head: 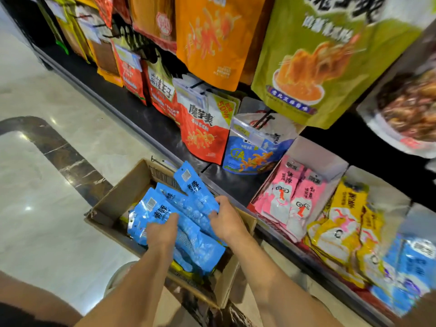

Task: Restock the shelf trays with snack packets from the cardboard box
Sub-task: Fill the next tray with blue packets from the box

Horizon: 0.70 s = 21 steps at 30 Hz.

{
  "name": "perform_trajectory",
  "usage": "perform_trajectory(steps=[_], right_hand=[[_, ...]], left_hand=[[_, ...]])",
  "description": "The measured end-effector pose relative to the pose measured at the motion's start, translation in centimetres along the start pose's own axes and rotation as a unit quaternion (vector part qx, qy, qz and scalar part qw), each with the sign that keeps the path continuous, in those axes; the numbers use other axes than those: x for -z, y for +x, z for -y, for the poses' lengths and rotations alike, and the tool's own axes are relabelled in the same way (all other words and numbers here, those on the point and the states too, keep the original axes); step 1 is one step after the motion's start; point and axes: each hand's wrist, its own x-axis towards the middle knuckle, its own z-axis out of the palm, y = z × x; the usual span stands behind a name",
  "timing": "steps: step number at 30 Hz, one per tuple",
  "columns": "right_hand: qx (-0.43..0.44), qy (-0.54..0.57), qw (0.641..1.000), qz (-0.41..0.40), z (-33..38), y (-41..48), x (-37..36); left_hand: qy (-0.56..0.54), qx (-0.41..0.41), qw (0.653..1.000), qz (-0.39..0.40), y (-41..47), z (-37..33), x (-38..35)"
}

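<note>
Two hands, left hand (162, 233) and right hand (227, 220), grip with curled fingers a fanned sheaf of glossy blue snack packets (196, 193) over the open brown cardboard box (113, 201), beside shelf trays (316, 152) of pink sachets (284, 192)

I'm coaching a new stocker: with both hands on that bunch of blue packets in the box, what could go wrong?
The blue packets are fanned out unevenly between the left hand and right hand, so the top one may slip out on lifting. The blue-stocked tray sits far right, beyond the pink packets and yellow packets, so misplacing seems possible.
</note>
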Motion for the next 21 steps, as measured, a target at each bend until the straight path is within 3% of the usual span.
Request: perform_trajectory(steps=[6, 10, 15, 21], right_hand=[[-0.015, 0.060, 0.997, -0.044, 0.6, -3.4, 3.1], [0.004, 0.144, 0.987, -0.065, 0.4, -5.7, 4.8], [0.020, 0.204, 0.978, -0.021, -1.1, -8.9, 7.0], [-0.025, 0.187, 0.980, -0.066, -2.4, -11.5, 9.3]], left_hand=[[-0.124, -0.007, 0.983, 0.131, -2.7, -2.8, 0.4], [-0.137, -0.017, 0.958, 0.253, -6.1, -5.2, 0.5], [-0.104, -0.040, 0.956, 0.272, -9.8, -6.6, 0.0], [-0.128, -0.052, 0.952, 0.273, -13.9, -7.7, -0.9]])
